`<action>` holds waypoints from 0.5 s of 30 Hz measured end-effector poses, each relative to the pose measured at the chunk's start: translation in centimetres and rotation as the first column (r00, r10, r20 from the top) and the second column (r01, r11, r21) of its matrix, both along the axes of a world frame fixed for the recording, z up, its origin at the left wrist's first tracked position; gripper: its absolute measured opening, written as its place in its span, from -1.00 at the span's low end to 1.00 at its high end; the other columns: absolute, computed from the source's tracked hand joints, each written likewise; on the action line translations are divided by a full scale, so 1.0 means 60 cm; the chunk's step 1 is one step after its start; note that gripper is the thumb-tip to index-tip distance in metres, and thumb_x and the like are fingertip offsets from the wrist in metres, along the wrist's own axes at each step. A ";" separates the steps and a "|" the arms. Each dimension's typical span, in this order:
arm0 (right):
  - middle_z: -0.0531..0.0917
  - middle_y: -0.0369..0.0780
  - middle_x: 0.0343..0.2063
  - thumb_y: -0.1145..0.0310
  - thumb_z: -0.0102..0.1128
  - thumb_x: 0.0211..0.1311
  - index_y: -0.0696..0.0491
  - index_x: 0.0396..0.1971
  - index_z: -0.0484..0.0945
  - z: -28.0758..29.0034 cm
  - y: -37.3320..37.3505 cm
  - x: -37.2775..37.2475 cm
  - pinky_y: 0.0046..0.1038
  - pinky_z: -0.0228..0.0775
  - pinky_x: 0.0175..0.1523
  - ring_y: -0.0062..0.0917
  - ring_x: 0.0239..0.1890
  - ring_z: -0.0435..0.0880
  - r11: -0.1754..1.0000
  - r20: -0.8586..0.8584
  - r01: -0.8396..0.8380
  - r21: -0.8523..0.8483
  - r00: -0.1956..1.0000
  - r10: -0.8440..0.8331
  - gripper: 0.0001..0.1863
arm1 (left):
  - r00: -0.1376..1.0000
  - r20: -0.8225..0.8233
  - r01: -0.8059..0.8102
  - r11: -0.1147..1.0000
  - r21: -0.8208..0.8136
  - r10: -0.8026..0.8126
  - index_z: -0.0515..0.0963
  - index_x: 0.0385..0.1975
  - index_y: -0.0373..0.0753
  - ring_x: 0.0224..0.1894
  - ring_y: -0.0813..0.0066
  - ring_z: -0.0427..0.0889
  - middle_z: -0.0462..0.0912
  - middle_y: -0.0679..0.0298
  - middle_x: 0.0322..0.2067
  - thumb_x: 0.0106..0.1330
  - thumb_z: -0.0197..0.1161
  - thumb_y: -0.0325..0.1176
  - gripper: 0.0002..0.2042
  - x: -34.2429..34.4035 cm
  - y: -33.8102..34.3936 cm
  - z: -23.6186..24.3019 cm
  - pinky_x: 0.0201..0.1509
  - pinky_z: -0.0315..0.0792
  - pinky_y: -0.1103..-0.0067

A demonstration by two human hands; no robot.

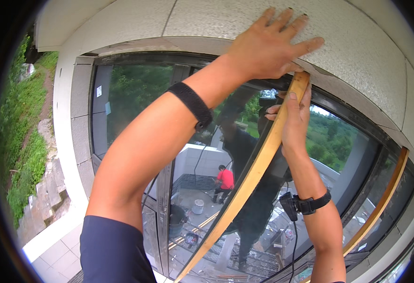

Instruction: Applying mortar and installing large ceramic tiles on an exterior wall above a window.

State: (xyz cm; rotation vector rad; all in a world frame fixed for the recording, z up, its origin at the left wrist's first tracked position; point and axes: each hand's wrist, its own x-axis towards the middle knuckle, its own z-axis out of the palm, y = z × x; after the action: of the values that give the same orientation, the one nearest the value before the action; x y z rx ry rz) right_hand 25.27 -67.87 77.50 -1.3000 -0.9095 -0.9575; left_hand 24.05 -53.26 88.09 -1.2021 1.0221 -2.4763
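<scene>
Head view, wooden strip (250, 186): runs down and leftward from the right hand (295, 123).
Right hand: wrapped round that strip near its top.
Left hand (269, 51): released and splayed, just above the strip's top.
Pale panel (207, 20): behind the left hand.
Window (138, 89): beyond both hands.

Greenery (30, 160), red-shirted person (225, 177)
Over my feed, I'm seeing the greenery edging the far left, floor tiles (56, 257) lying lower left, a pale bucket (198, 206) standing near the person.
</scene>
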 end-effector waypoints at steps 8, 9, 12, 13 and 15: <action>0.39 -0.19 -0.03 0.23 -0.11 0.40 0.07 0.41 -0.19 0.007 -0.021 -0.002 -0.53 0.44 -0.16 -0.57 -0.31 0.50 0.980 0.005 0.156 -0.124 0.988 -0.157 -0.29 | 0.991 -0.131 -0.035 0.999 0.004 0.035 0.30 0.26 0.28 0.28 0.10 0.31 0.31 0.20 0.26 0.00 0.37 0.03 -0.28 0.012 -0.001 0.007 0.31 0.23 0.18; 0.39 -0.19 -0.02 0.24 -0.11 0.40 0.08 0.41 -0.19 0.009 -0.025 -0.007 -0.53 0.44 -0.15 -0.57 -0.29 0.49 0.974 -0.016 0.174 -0.145 0.984 -0.178 -0.29 | 0.987 -0.153 -0.042 0.999 0.018 0.044 0.27 0.28 0.26 0.30 0.08 0.28 0.28 0.18 0.29 0.02 0.35 0.03 -0.27 0.010 -0.003 0.010 0.32 0.20 0.17; 0.53 -0.13 -0.17 0.22 -0.10 0.40 0.14 0.38 -0.11 0.009 -0.046 0.013 -0.47 0.46 -0.21 -0.54 -0.30 0.56 0.943 0.072 0.297 -0.149 0.955 -0.289 -0.32 | 0.973 -0.214 -0.068 0.995 0.072 0.082 0.21 0.33 0.16 0.34 0.03 0.19 0.19 0.14 0.34 0.06 0.30 0.03 -0.25 0.007 -0.007 0.015 0.37 0.12 0.15; 0.55 -0.06 -0.16 0.22 -0.10 0.40 0.14 0.38 -0.09 0.011 -0.039 -0.011 -0.43 0.47 -0.19 -0.46 -0.26 0.59 0.957 -0.126 0.208 -0.202 0.963 -0.236 -0.33 | 0.969 -0.229 -0.069 0.994 0.088 0.088 0.20 0.33 0.10 0.36 0.02 0.17 0.17 0.13 0.34 0.06 0.30 0.00 -0.24 0.006 0.003 0.015 0.38 0.10 0.15; 0.40 0.14 0.14 0.24 -0.09 0.38 0.26 0.35 -0.07 0.004 -0.038 -0.001 -0.33 0.34 0.14 -0.21 0.11 0.50 0.897 0.155 0.421 -0.133 0.903 -0.401 -0.32 | 0.967 -0.231 -0.084 0.992 0.098 0.105 0.23 0.33 0.08 0.37 0.03 0.15 0.17 0.16 0.35 0.04 0.32 -0.08 -0.24 -0.029 0.004 0.009 0.40 0.08 0.15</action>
State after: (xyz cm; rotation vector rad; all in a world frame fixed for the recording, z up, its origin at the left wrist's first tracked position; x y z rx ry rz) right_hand 25.20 -70.16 77.75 -1.6287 -0.8348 -1.3276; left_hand 22.29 -53.00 88.61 -1.5066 1.0892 -2.2317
